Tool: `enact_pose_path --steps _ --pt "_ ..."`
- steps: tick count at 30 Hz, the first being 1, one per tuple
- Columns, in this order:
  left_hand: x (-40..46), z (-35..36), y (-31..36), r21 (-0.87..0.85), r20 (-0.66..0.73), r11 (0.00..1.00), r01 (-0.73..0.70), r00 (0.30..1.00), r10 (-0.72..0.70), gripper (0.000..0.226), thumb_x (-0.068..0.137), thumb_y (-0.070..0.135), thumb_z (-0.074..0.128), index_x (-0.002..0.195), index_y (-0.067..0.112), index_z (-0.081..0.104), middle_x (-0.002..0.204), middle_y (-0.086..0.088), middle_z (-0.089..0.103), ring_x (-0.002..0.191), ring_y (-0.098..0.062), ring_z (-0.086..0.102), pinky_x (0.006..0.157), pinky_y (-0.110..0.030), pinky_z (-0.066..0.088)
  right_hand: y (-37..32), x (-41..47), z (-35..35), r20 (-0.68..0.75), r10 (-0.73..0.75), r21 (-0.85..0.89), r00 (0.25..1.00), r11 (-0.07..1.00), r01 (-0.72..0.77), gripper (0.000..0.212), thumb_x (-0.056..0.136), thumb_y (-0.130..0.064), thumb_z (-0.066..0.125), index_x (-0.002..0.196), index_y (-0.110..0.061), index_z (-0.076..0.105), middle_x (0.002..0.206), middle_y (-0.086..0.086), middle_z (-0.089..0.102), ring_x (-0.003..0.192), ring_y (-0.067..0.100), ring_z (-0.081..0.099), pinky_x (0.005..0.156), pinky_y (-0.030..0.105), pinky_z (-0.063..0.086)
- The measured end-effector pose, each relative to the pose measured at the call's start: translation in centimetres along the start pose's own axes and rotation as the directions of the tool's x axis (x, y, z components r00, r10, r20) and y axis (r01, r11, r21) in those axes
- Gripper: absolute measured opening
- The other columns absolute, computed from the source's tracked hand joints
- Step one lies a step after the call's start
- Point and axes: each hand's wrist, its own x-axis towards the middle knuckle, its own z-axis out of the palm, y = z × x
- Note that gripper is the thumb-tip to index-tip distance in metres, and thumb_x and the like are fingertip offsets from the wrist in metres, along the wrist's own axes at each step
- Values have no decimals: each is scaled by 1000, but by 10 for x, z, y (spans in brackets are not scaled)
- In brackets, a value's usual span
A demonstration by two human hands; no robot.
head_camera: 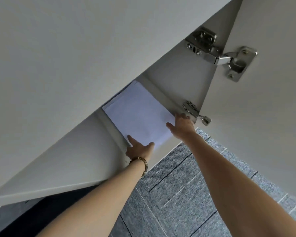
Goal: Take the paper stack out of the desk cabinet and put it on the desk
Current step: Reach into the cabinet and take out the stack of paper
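A white paper stack (pixel 138 113) lies flat inside the open desk cabinet, under the grey desk top (pixel 58 65), with its near corner sticking out past the cabinet's front edge. My left hand (pixel 138 149), with a beaded bracelet on its wrist, grips the stack's near-left edge, with one digit on top near the corner and another along the left edge. My right hand (pixel 182 125) holds the near-right edge, thumb on top. The fingers below the paper are hidden.
The cabinet door (pixel 272 117) stands swung open on the right, held by two metal hinges, the upper hinge (pixel 219 53) and the lower hinge (pixel 195 112) close to my right hand. Grey carpet tiles (pixel 186 185) cover the floor below.
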Motion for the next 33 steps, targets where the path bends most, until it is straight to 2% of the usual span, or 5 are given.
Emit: enact_pose_path --steps 9,18,24,29,33 --pt "-9 6 1 -30 26 997 75 997 -74 104 81 40 69 158 24 0 157 -22 21 143 -42 22 110 -51 34 -3 -9 15 -119 41 36 992 999 -37 36 101 -21 45 123 5 56 130 26 49 122 40 44 102 44 39" --pt "-47 15 -20 66 144 998 22 989 -31 102 83 38 66 158 30 -4 161 -22 9 148 -41 11 112 -54 33 24 -56 19 -126 167 335 978 935 -116 32 96 -8 56 124 8 55 118 27 61 112 41 59 93 45 48" --pt "-85 22 -63 19 215 999 -43 976 38 100 82 28 65 157 30 -1 159 -20 13 144 -39 22 108 -53 43 56 -101 25 24 265 450 964 858 -247 26 95 -12 58 120 -3 58 112 18 69 95 33 66 76 35 51" --pt "-96 26 -90 -117 187 990 -78 977 99 98 89 26 68 158 17 0 164 -13 12 150 -29 22 118 -44 31 84 -118 30 101 265 493 959 824 -280 34 94 -15 60 127 -11 53 123 15 65 103 30 61 85 43 54" --pt "-84 26 -98 -271 110 962 -16 993 48 84 85 22 74 148 12 20 148 -14 45 131 -29 49 105 -40 46 91 -109 28 213 221 500 952 812 -300 61 90 -18 64 145 -18 38 133 17 57 113 32 58 86 36 47"
